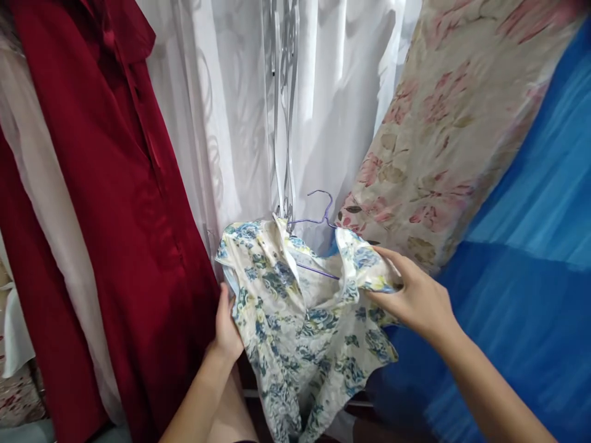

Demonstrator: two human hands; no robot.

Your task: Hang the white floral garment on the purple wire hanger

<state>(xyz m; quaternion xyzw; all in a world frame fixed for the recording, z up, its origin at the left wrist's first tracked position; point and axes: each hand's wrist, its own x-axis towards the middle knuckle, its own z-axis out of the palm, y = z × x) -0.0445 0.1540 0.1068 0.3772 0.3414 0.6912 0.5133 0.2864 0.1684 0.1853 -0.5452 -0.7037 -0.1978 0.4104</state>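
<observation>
A white garment with blue and yellow flowers (295, 320) hangs crumpled on a thin purple wire hanger (318, 215), low in the middle of the view. My left hand (227, 332) grips the garment's left shoulder from behind, fingers hidden in the cloth. My right hand (410, 295) pinches the right shoulder edge of the same garment, thumb and fingers closed on the fabric. The hanger's hook pokes up between the two shoulders, free of any rail.
A dark red garment (124, 184) hangs at the left beside a pale beige one (41, 184). White sheer curtains (240, 111) and several hanging white hangers (284, 92) are behind. A pink floral cloth (443, 123) and blue fabric (517, 295) fill the right.
</observation>
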